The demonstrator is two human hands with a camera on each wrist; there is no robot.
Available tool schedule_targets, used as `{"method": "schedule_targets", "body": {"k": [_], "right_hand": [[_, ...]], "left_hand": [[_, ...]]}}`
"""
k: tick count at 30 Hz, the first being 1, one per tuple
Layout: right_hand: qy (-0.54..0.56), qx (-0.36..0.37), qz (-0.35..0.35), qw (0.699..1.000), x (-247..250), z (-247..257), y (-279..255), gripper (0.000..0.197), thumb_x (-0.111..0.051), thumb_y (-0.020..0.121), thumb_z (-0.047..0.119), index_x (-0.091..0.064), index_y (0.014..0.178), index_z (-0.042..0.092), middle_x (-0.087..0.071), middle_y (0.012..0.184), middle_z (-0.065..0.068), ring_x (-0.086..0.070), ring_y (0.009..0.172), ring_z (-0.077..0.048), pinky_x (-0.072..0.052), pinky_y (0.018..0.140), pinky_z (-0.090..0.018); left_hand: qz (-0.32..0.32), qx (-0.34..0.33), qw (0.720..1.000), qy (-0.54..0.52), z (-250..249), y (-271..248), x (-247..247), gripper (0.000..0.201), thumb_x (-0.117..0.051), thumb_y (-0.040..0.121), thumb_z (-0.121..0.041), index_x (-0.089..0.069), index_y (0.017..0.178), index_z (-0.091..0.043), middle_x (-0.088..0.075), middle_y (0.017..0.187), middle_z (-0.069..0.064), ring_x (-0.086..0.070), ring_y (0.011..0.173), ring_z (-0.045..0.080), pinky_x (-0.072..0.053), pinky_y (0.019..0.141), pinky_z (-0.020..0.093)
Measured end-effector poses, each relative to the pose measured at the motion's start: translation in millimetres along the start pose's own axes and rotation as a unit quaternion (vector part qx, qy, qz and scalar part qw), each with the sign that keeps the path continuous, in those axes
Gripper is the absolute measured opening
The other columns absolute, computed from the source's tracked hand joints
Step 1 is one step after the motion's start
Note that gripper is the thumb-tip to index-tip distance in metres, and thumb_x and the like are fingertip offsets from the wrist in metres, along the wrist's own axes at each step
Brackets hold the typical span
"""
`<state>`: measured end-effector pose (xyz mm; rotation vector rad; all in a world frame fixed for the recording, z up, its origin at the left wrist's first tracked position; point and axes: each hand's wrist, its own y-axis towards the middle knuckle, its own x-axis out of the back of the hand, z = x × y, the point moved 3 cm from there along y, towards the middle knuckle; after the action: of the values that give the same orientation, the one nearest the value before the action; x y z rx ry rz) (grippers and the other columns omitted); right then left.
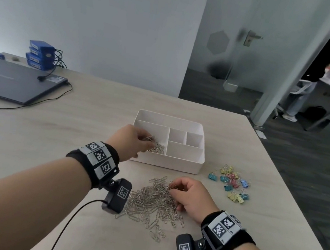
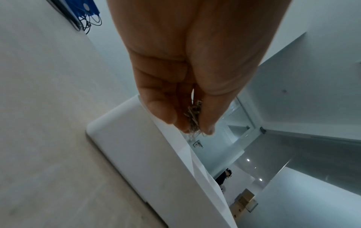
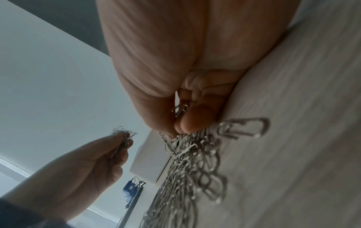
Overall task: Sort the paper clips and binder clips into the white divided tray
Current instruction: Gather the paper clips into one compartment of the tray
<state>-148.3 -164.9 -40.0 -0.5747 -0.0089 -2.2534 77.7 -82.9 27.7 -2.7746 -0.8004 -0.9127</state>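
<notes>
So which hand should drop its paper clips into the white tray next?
The left hand. It already hovers over the white divided plastic tray, pinching a bunch of silver wire paper clips. The right hand is gathering clips at the pile of silver paper clips on the table.

The right hand [image 3: 187, 69] pinched paper clips [image 3: 180, 108] above the pile [image 3: 195, 162]. The left hand [image 3: 82, 166] held a bunch [image 3: 123, 135].

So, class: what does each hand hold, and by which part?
Left hand: paper-clip bunch, pinched at fingertips. Right hand: few paper clips, likewise.
</notes>
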Motion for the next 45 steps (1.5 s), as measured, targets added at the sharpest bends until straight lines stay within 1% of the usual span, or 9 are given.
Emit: {"method": "schedule_targets", "body": {"k": [3,7,11,18,25,31,37,42,45], "right_hand": [[-0.004,0.001,-0.004,1.0,0,1,-1,0.008,-0.068,0.089,0.009,-0.07,0.093,0.016,-0.061,0.061,-0.003,-0.055,0.046,-0.014,-0.047,0.047,-0.024],[-0.014,0.002,-0.004,1.0,0,2,-2,0.009,-0.068,0.089,0.009,-0.07,0.09,0.018,-0.061,0.059,0.0,-0.056,0.045,-0.013,-0.047,0.048,-0.025],[-0.013,-0.002,0.007,1.0,0,5,-1,0.009,-0.068,0.088,0.008,-0.07,0.088,0.017,-0.062,0.061,-0.003,-0.054,0.043,-0.015,-0.046,0.046,-0.025],[0.016,-0.003,0.022,1.0,-2,26,8,0.008,-0.068,0.088,0.001,-0.068,0.089,0.009,-0.062,0.061,-0.004,-0.054,0.049,-0.014,-0.048,0.048,-0.025],[0.128,0.026,0.009,0.991,-10,82,46,0.012,-0.066,0.088,-0.005,-0.066,0.087,0.007,-0.06,0.066,-0.004,-0.055,0.055,-0.012,-0.049,0.047,-0.022],[0.012,0.057,-0.057,0.997,-23,110,94,0.006,-0.068,0.086,0.001,-0.069,0.089,0.007,-0.062,0.068,-0.008,-0.055,0.055,-0.016,-0.053,0.055,-0.028],[-0.137,0.08,-0.054,0.986,-31,105,103,0.014,-0.07,0.087,0.013,-0.07,0.092,0.027,-0.074,0.085,-0.004,-0.065,0.069,-0.017,-0.059,0.073,-0.04],[-0.186,0.131,-0.083,0.97,-8,95,64,0.011,-0.067,0.093,0.023,-0.072,0.102,0.024,-0.069,0.089,0.012,-0.062,0.076,-0.004,-0.053,0.073,-0.023],[-0.187,0.103,-0.062,0.975,4,75,39,0.011,-0.067,0.093,0.02,-0.07,0.1,0.028,-0.069,0.091,0.01,-0.067,0.079,-0.013,-0.058,0.072,-0.028]], "left_hand": [[-0.018,0.006,0.998,0.066,-2,16,5,0.014,-0.071,0.087,-0.035,-0.071,0.094,-0.022,-0.074,0.079,-0.001,-0.071,0.065,0.02,-0.062,0.061,0.035],[-0.034,0.011,0.991,0.132,-5,27,7,0.014,-0.071,0.086,-0.031,-0.072,0.087,-0.017,-0.073,0.075,0.005,-0.061,0.051,0.016,-0.047,0.048,0.022],[-0.04,0.021,0.992,0.116,2,25,7,0.024,-0.073,0.087,-0.033,-0.072,0.106,-0.02,-0.073,0.1,-0.005,-0.056,0.058,0.006,-0.044,0.054,0.021],[-0.069,0.013,0.995,-0.074,19,-5,7,0.017,-0.068,0.09,-0.032,-0.074,0.105,-0.024,-0.074,0.092,-0.012,-0.073,0.08,0.022,-0.063,0.071,0.041],[-0.057,0.091,0.955,-0.276,45,-38,-6,0.011,-0.063,0.094,-0.018,-0.074,0.093,-0.021,-0.076,0.091,-0.001,-0.069,0.082,0.013,-0.052,0.059,0.028],[-0.064,0.129,0.935,-0.323,66,-51,-15,0.01,-0.064,0.094,-0.016,-0.074,0.093,-0.013,-0.075,0.088,0.002,-0.069,0.081,0.014,-0.05,0.055,0.025],[-0.05,0.073,0.962,-0.257,70,-61,-15,0.011,-0.066,0.092,-0.014,-0.074,0.088,-0.019,-0.074,0.084,0.004,-0.067,0.077,0.01,-0.056,0.064,0.026],[-0.036,0.029,0.985,-0.169,66,-73,-21,0.01,-0.068,0.09,-0.018,-0.075,0.086,-0.024,-0.075,0.082,-0.003,-0.062,0.07,0.004,-0.053,0.074,0.024],[-0.041,0.012,0.991,-0.129,64,-77,-22,0.01,-0.068,0.09,-0.02,-0.075,0.086,-0.026,-0.075,0.083,-0.006,-0.062,0.073,0.001,-0.049,0.074,0.017]]}}
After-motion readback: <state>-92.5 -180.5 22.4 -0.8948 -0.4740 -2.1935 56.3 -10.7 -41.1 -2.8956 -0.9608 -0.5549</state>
